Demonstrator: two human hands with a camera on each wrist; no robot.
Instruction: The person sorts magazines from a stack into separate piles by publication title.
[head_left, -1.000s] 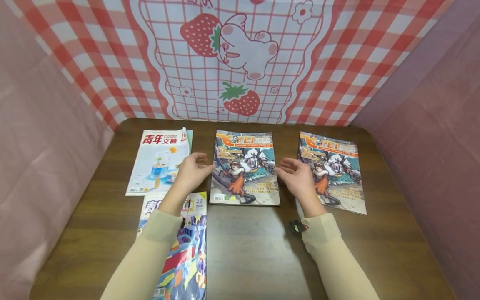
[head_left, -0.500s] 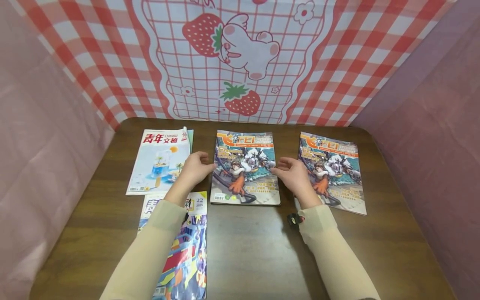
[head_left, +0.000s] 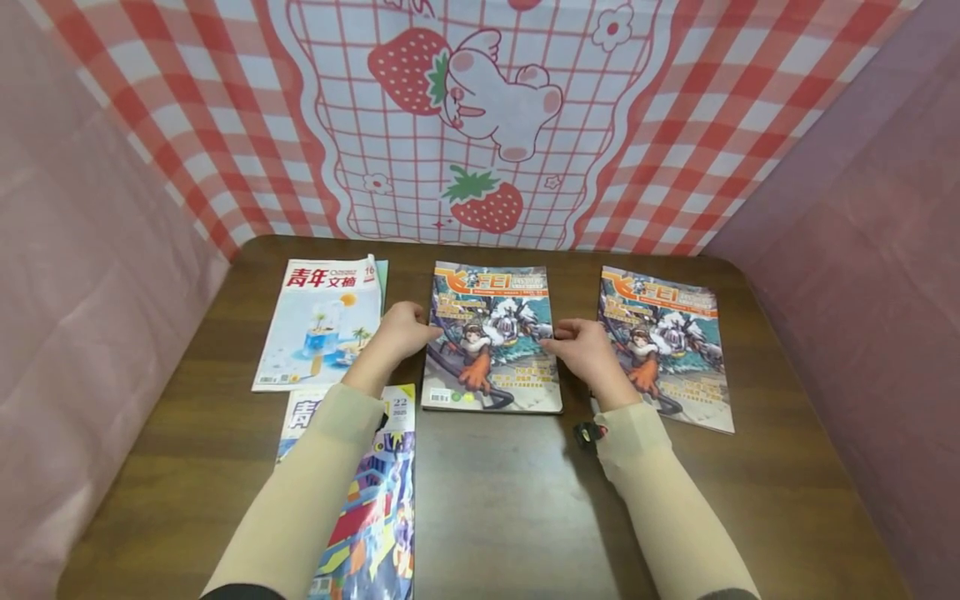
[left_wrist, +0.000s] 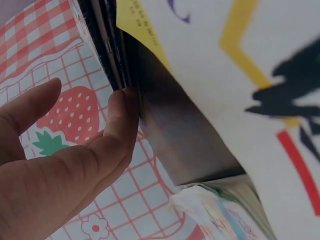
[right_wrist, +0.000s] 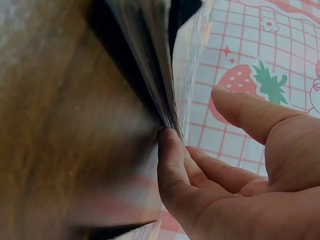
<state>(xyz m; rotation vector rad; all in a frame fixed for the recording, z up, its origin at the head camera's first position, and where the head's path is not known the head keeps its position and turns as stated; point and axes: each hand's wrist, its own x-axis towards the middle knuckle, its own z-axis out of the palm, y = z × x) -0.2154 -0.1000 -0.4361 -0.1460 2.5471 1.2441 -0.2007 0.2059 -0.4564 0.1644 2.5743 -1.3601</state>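
Note:
A stack of magazines [head_left: 491,350], its top cover showing a figure with an orange glove, lies in the middle of the table. My left hand [head_left: 399,337] is at its left edge and my right hand [head_left: 585,350] at its right edge. In the left wrist view, fingertips of the left hand [left_wrist: 75,160] touch the layered magazine edges [left_wrist: 107,45], with the other digit held apart. The right wrist view shows the right hand [right_wrist: 225,185] likewise, fingertips against the page edges [right_wrist: 155,75]. Neither hand is curled around the stack.
A magazine with the same cover [head_left: 667,342] lies slightly turned at the right. White-covered magazines [head_left: 315,325] lie at the back left, a colourful magazine [head_left: 367,517] in front, partly under my left forearm. A red checked cloth [head_left: 480,125] hangs behind the brown table [head_left: 495,508].
The left hand has shifted slightly right, closer to the middle stack. The right hand has moved slightly left against its other edge. The stack looks unmoved on the table.

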